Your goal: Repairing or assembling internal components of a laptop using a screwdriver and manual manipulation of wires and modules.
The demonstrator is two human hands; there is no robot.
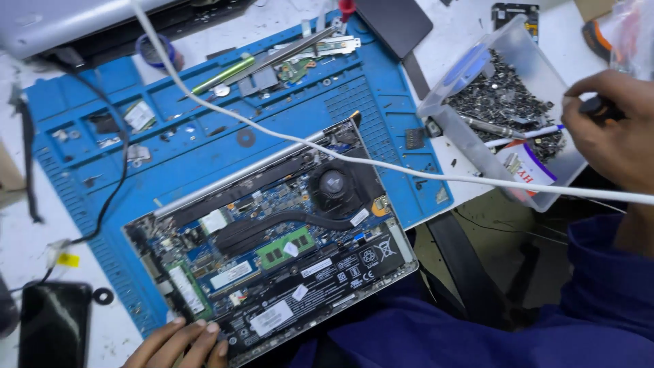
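While the left hand (178,343) is pressing its fingers on the near corner of the one opened laptop (272,252), the right hand (608,126) is closing around a dark tool handle (594,104) over the clear plastic box (545,75). The left hand is not grasping anything; its fingers are lying flat on the laptop edge. The right hand is clenched on the handle, and I cannot tell what kind of tool it is.

Just beyond the left fingers the laptop is lying with its bottom cover off, on one blue repair mat (204,129). Inside it one round fan (332,184), one green memory module (285,248) and one black heat pipe (272,225) are showing. To the left of this hand one black phone (53,324) is lying on the table.

Under the right hand the box is holding many small dark screws (501,95), too many for counting. One white cable (381,163) is running from below this hand across the laptop. Far from both hands, one green-handled tool (221,75) is lying on the mat.
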